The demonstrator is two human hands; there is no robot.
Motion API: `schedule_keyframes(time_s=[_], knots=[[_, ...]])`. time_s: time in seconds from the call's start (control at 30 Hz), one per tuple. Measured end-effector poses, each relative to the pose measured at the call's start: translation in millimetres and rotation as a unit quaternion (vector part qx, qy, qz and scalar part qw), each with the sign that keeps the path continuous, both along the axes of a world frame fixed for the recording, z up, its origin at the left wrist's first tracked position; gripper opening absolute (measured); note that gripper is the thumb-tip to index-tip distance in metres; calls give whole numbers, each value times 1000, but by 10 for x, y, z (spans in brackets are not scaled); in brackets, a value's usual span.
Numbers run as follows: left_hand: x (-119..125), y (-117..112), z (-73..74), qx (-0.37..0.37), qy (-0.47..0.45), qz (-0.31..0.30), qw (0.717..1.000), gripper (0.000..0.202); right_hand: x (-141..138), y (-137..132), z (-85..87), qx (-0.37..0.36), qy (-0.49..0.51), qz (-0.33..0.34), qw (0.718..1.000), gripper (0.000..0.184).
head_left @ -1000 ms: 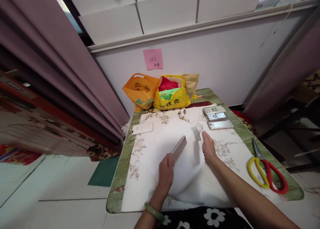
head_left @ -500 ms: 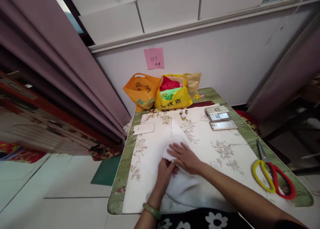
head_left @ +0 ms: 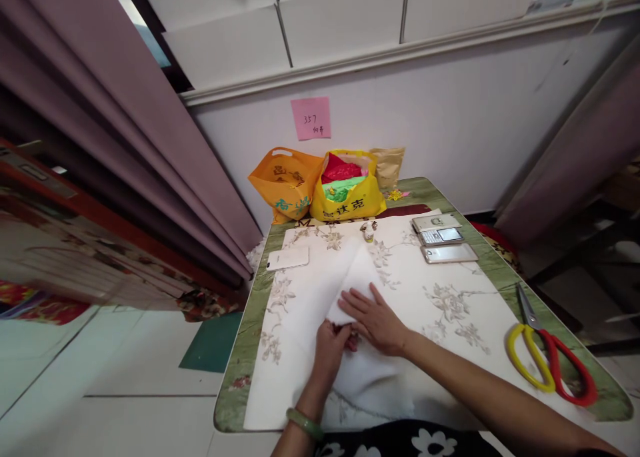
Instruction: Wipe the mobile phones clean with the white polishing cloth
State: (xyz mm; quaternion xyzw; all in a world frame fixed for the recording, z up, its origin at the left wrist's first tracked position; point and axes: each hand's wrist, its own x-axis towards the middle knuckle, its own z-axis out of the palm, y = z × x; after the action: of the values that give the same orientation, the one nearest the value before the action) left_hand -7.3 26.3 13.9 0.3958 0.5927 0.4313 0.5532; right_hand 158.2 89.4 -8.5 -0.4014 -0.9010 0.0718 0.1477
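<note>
Lower centre of frame: both hands meet on a white sheet (head_left: 313,310), soft-looking and folded over on itself, spread on a flowered mat (head_left: 450,304) that covers most of the green worktop (head_left: 246,354).

Right hand (head_left: 376,318): open, palm down, fingers spread, pressing flat on the folded flap of the sheet.

Left hand (head_left: 330,347): fingers curled in at the fold's edge, touching the right hand and partly tucked under it. I cannot tell whether it grips anything. Green bangle (head_left: 306,422) on that wrist.

Around them:
- White phone (head_left: 287,257) face down at the mat's left edge, above and left of the hands, apart from the sheet.
- Three phones (head_left: 444,237) stacked in a row, upper right of the mat.
- Small bottle (head_left: 369,230) at the mat's top edge, centre.
- Scissors (head_left: 550,367), one yellow and one red handle, at the right edge of the worktop, well apart from the hands.
- Far end of the worktop, against the wall: orange bag (head_left: 285,185), yellow bag (head_left: 347,200) with red and green stuff inside, brown bag (head_left: 391,165) behind it.
- Pink note (head_left: 311,118) stuck on the wall above the bags.
- Mauve curtain (head_left: 125,130) fills the left of frame.
</note>
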Motion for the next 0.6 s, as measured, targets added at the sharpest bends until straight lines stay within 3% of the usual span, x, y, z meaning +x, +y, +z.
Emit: schedule_keyframes(time_s=[0.03,0.13,0.17,0.27,0.3,0.33,0.43,0.47,0.57,0.6], knots=[[8,-18,-8,12,15,-4,1000,26,-1,-8,22,-1,6,2,1000,51],[39,-86,-63,85,77,-7,993,29,-2,-19,124,-3,39,-141,989,49],[50,-109,-85,113,107,-4,988,30,3,-21,163,2,44,-138,989,49],[80,-157,-125,166,194,-4,967,22,42,-15,253,24,33,70,997,50],[88,-164,-127,175,210,-7,962,21,62,-7,268,26,31,103,994,49],[94,-168,-125,183,218,-12,959,22,83,1,274,27,36,84,995,48],[105,-170,-121,199,217,-25,955,30,130,14,260,38,63,-99,992,46],[107,-171,-125,200,216,-25,955,29,138,11,248,43,65,-99,992,46],[107,-176,-143,190,224,-14,956,23,146,15,196,40,61,52,996,47],[106,-177,-146,188,224,-13,956,24,142,34,172,26,77,54,995,46]])
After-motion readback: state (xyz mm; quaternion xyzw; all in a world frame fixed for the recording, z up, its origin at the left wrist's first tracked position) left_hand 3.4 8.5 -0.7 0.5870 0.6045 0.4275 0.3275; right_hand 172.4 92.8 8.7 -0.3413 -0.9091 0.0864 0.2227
